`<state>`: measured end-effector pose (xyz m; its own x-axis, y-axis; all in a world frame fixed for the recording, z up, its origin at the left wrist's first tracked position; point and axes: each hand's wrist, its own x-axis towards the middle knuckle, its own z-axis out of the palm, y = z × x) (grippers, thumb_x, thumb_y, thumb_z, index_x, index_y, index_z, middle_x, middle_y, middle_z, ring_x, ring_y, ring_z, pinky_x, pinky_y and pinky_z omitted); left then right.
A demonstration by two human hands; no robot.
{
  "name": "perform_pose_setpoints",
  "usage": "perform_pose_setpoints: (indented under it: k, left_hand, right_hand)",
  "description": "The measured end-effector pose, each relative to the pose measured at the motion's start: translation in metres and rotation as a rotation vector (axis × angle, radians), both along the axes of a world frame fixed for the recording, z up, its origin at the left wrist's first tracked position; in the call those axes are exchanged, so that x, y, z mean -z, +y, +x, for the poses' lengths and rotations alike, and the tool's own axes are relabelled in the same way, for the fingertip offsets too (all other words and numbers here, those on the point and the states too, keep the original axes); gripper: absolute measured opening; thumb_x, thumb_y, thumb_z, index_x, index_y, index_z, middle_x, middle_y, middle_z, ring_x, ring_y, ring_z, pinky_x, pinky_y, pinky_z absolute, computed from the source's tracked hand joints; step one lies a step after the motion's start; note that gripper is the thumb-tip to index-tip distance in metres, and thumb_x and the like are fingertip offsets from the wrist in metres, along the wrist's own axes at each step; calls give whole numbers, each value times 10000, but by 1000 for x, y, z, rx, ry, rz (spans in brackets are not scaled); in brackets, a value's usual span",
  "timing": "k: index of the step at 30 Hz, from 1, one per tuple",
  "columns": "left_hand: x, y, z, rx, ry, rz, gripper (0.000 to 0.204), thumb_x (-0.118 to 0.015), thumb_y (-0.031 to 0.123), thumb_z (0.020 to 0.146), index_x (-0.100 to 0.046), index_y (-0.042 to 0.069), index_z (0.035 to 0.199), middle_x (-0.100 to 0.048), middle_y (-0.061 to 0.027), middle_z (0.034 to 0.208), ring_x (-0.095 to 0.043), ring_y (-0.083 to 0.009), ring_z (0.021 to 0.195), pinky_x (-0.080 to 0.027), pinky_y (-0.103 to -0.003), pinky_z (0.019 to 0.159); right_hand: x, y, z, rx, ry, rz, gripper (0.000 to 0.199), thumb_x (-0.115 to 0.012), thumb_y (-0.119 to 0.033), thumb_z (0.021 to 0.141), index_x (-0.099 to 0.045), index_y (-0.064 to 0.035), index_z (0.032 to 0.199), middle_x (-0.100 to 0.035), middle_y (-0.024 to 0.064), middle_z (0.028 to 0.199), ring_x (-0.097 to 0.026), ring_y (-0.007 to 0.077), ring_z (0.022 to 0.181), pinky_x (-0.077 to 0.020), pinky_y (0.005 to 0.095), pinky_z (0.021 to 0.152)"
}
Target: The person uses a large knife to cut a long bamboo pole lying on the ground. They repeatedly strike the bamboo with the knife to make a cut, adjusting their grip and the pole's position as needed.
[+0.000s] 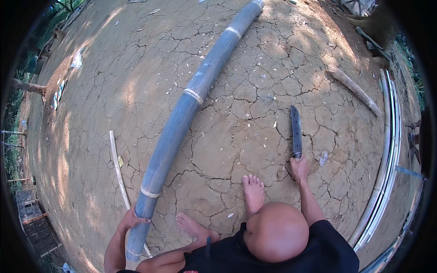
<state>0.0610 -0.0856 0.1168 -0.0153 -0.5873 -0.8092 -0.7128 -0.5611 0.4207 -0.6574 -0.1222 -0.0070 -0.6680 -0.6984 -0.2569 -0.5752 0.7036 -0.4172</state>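
Note:
A thick grey-green bamboo pole [173, 132] with pale rings at its joints lies slantwise over the ground, from near my left side to the far middle. My left hand [133, 219] grips it close to its near end, thumb across the top and the other fingers mostly hidden. On the right, my right hand [299, 167] is closed round the handle of a machete [296, 129]. Its dark blade has several holes along it and points away from me, apart from the bamboo.
Cracked dry earth [218, 150] surrounds my bare feet. A thin pale stick [117, 168] lies left of the bamboo. Farther right are a short log [355, 91] and long split poles [388, 159]. Sandals [58, 94] and a wooden post [29, 86] stand out at far left.

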Motion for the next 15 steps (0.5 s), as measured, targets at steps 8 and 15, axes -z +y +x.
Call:
perform_pose_setpoints:
  k: [8,15]
  left_hand:
    - [-14,-41,64,212,-448,-78,1079,-817,548,747,-337,-44,1510,-447,-304,1483,-424,-382,1410,-354,-432,1165]
    - [69,-209,-146,292,-168,-482,1154,-863,555,647,-339,-7,1508,-486,-289,1445,-478,-392,1356,-381,-443,1137]
  right_hand:
    - [-7,-5,6,14,36,66,382,-653,-340,791,-645,-28,1011,-706,248,880,-691,433,873,-524,511,790]
    - [-2,-3,8,34,59,85,402,-646,-339,781,-662,-29,1036,-703,267,886,-689,443,885,-525,520,813]
